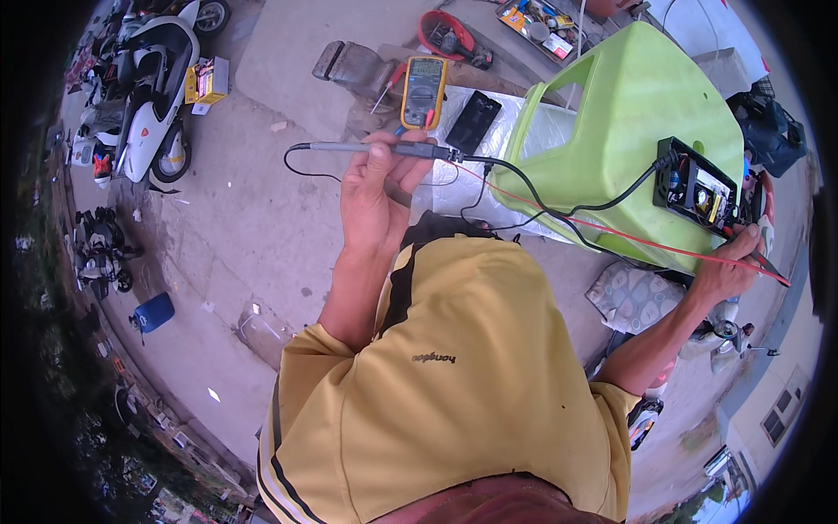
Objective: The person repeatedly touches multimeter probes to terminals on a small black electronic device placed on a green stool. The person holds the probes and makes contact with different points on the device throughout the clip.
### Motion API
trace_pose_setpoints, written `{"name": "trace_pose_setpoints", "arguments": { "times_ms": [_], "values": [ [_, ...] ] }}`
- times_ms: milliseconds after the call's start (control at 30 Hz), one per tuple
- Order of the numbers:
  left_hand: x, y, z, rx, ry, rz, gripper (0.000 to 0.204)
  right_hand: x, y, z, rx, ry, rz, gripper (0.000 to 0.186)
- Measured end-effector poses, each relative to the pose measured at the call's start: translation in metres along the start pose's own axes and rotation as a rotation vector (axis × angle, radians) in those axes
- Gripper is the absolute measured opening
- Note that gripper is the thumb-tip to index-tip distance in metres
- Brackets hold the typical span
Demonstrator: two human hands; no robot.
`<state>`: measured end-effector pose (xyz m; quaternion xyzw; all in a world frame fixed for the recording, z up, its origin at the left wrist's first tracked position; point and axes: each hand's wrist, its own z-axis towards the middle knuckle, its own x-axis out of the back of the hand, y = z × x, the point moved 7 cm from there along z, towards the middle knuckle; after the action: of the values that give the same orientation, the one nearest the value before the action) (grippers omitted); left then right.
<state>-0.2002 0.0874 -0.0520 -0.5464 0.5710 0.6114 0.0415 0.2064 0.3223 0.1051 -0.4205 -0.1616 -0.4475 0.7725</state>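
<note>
My left hand is closed around a grey test probe and a black cable plug, which lie end to end in its fingers. A thin black wire leaves the probe's outer end. From the plug, a thick black cable runs to an open black electronics case with circuit parts inside. My right hand pinches the probe of a red test lead at the case's lower right corner; its tip is hard to make out. The case rests against a lime-green plastic stool. A yellow multimeter lies beyond my left hand.
A dark phone lies on silvery sheeting. Beyond are a bench vise, a screwdriver, a red bowl and a tray of small items. A parked scooter and blue container stand at the left.
</note>
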Motion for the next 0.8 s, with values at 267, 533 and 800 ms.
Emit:
{"name": "trace_pose_setpoints", "arguments": {
  "times_ms": [267,533,800],
  "values": [
    [0.0,0.016,-0.002,-0.321,0.062,0.221,0.017,0.0,-0.005,0.0,0.053,0.025,0.043,0.047],
    [-0.013,0.004,-0.014,-0.529,-0.19,0.972,0.012,-0.001,-0.002,0.0,0.042,0.02,0.027,0.045],
    [-0.007,-0.003,-0.017,-0.574,-0.191,1.214,0.012,-0.001,0.003,0.003,0.084,0.014,-0.03,0.046]
  ]
}}
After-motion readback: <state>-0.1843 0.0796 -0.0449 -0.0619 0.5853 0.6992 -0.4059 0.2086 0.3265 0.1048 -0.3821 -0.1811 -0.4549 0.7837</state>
